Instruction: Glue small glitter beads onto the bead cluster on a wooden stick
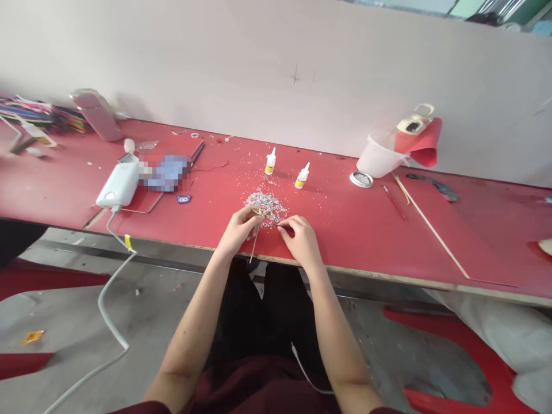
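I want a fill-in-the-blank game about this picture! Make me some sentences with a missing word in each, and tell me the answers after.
1. The table is coloured ____.
2. Just beyond the pile of tiny bits stand ____ small bottles.
3. The pale stick is at the person's ____ hand.
4. The flask near the wall is ____.

Missing words: red; two; left; pink.

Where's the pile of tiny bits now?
Centre of the head view: the pile lies on the red table, just beyond the left hand, nearer than the white bottles.
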`<state>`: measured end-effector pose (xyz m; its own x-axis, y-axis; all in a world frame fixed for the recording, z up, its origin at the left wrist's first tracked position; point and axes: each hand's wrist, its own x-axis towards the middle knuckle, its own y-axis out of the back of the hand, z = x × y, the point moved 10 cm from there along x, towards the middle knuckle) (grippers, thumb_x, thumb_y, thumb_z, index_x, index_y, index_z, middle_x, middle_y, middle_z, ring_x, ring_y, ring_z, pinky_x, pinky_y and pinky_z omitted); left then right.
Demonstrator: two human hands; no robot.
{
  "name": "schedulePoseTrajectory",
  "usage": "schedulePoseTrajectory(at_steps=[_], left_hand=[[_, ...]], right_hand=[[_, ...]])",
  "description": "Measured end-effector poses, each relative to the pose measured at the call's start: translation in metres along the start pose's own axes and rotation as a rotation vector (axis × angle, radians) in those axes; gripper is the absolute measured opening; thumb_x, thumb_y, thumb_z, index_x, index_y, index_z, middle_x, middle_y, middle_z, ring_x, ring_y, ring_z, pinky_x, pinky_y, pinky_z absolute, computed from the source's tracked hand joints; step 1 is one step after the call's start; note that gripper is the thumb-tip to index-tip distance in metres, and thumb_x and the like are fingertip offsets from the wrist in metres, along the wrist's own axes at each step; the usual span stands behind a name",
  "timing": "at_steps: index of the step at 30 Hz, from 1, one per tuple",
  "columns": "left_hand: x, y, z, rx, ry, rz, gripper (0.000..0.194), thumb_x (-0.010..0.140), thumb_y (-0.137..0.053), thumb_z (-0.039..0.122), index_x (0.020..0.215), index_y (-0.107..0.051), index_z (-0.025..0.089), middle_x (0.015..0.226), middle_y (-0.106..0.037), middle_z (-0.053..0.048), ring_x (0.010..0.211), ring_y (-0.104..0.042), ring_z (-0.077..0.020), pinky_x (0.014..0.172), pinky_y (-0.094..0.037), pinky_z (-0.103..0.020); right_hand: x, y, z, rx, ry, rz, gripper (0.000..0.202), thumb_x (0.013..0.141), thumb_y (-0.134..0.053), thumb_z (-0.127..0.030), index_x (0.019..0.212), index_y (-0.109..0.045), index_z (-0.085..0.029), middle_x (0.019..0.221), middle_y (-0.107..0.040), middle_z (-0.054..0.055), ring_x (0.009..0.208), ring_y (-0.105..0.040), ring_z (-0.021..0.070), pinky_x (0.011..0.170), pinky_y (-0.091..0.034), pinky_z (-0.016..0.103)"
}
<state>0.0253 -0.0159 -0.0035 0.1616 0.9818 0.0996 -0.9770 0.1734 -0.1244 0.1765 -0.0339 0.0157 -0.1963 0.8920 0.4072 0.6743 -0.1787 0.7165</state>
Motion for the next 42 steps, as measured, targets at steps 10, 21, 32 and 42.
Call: schedulePoseTrajectory(at_steps=[10, 21, 32, 42], left_hand=[[0.001, 0.001, -0.001, 0.047, 0.016, -0.008, 0.009, 0.086, -0.056, 0.028, 0.086, -0.056, 0.019, 0.054, -0.043, 0.007, 0.043, -0.036, -0.0060, 0.040, -0.028, -0.017], [0.000, -0.001, 0.001, 0.017, 0.017, -0.016, 0.011, 0.084, -0.057, 0.027, 0.080, -0.053, 0.018, 0.057, -0.046, 0.006, 0.043, -0.036, -0.0054, 0.040, -0.026, -0.017], [-0.001, -0.004, -0.005, -0.038, 0.052, -0.041, 0.021, 0.087, -0.056, 0.031, 0.073, -0.045, 0.019, 0.055, -0.044, 0.007, 0.045, -0.038, -0.0065, 0.044, -0.029, -0.019], [-0.002, -0.002, -0.009, -0.067, 0.092, -0.043, 0.017, 0.088, -0.056, 0.033, 0.080, -0.051, 0.019, 0.059, -0.046, 0.006, 0.044, -0.039, -0.0067, 0.042, -0.029, -0.019]], right_hand=[[0.000, 0.000, -0.002, 0.007, 0.006, -0.008, 0.009, 0.089, -0.055, -0.019, 0.088, -0.064, -0.022, 0.091, -0.065, 0.006, 0.095, -0.060, 0.0240, 0.085, -0.049, 0.037], [-0.001, 0.001, -0.002, 0.000, 0.005, -0.012, 0.011, 0.091, -0.054, -0.022, 0.089, -0.065, -0.022, 0.091, -0.065, 0.006, 0.095, -0.060, 0.0237, 0.086, -0.049, 0.037], [-0.001, 0.002, -0.001, -0.004, -0.033, -0.025, 0.013, 0.093, -0.052, -0.025, 0.093, -0.064, -0.023, 0.092, -0.064, 0.006, 0.093, -0.060, 0.0226, 0.083, -0.050, 0.036], [-0.003, 0.005, 0.006, 0.086, -0.123, 0.014, 0.016, 0.095, -0.050, -0.034, 0.101, -0.062, -0.024, 0.096, -0.067, 0.007, 0.083, -0.064, 0.0206, 0.076, -0.052, 0.033]])
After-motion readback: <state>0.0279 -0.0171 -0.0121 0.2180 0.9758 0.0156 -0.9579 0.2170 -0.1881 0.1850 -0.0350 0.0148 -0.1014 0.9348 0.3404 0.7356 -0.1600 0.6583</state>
